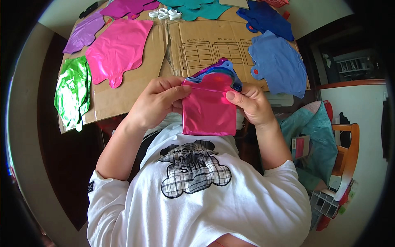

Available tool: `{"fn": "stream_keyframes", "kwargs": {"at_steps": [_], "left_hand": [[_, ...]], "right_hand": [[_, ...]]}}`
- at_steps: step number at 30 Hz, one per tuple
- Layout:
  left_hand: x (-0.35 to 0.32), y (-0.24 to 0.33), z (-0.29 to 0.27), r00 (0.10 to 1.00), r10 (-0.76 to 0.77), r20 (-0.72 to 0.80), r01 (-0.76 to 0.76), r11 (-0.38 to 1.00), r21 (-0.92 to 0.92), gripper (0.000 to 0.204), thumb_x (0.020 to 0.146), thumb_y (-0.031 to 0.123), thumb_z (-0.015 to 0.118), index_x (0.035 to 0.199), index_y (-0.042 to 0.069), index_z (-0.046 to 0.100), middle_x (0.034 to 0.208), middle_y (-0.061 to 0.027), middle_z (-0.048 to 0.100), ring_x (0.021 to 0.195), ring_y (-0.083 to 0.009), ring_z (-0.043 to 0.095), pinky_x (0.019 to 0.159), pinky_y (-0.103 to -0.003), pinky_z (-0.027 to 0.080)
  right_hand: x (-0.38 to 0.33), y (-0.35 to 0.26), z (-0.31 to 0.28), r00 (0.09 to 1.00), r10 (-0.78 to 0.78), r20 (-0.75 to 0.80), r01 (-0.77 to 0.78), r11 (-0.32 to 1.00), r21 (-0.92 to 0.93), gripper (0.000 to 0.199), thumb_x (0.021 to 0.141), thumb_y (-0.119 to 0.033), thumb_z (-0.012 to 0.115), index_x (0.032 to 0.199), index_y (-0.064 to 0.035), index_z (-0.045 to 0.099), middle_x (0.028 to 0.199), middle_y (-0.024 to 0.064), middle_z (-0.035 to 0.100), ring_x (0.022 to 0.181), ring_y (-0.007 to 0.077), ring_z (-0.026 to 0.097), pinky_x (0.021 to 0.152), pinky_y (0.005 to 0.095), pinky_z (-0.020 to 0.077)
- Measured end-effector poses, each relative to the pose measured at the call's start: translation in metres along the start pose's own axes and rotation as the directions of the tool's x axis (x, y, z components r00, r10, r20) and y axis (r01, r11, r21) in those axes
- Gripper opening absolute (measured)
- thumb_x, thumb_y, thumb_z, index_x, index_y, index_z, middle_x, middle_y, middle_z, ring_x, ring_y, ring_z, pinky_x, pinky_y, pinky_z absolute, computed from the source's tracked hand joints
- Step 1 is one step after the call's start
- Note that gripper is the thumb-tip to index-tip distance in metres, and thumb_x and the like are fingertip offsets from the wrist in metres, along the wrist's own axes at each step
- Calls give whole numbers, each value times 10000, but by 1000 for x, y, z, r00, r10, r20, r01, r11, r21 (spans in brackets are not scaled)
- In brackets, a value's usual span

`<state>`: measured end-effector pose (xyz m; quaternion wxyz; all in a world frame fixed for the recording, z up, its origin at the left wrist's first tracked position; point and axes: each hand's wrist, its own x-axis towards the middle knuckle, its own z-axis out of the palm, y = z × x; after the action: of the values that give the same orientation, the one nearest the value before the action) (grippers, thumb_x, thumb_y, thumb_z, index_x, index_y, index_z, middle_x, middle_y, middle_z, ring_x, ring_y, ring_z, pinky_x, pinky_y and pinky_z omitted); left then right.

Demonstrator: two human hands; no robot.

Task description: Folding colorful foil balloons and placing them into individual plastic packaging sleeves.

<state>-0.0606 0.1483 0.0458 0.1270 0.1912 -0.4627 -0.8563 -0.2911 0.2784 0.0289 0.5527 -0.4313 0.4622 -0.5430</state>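
In front of my chest I hold a folded stack of shiny foil sheets that look like deflated foil balloons [210,109]. Its front layer is bright pink, and blue and purple layers show along the rounded top edge. My left hand [162,99] pinches the upper left corner between thumb and fingers. At the upper right side my right hand [252,103] grips it, thumb on the front; its other fingers are mostly hidden behind. The pink part hangs flat below my hands.
A cardboard-covered table [127,90] holds flat foil piles: green [73,90], pink [119,47], lilac [84,33], magenta [127,8], teal [195,9], dark blue [267,19] and light blue [279,61]. White ribbon coils [164,15] lie at the back. A wooden chair [347,152] stands right, beside a teal bag [310,127].
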Motion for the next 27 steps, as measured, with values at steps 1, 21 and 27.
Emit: {"fn": "stream_keyframes", "kwargs": {"at_steps": [1,21,27], "left_hand": [[0,0,1,999,35,-7,-35,999,-3,231,980,123,504,1073,-55,619,912,-57,662,834,-117,639,729,-243,515],[15,-1,10,996,69,-56,-82,953,-292,305,963,67,447,1237,-31,540,1033,-139,662,886,-209,680,791,-319,555],[23,-20,12,954,116,-277,-79,987,140,360,923,205,635,1165,-51,565,1029,-142,664,837,-194,686,782,-335,567]], "right_hand": [[-1,1,0,999,-27,-20,28,998,52,162,922,-126,622,951,18,689,853,30,674,754,61,566,687,214,448],[15,-19,0,846,-511,149,426,483,-765,222,723,-51,769,864,-38,598,918,78,679,768,200,653,682,294,508],[25,6,2,985,133,-109,-122,987,105,255,813,-143,746,1013,-23,642,854,40,680,706,107,639,571,230,462]]}}
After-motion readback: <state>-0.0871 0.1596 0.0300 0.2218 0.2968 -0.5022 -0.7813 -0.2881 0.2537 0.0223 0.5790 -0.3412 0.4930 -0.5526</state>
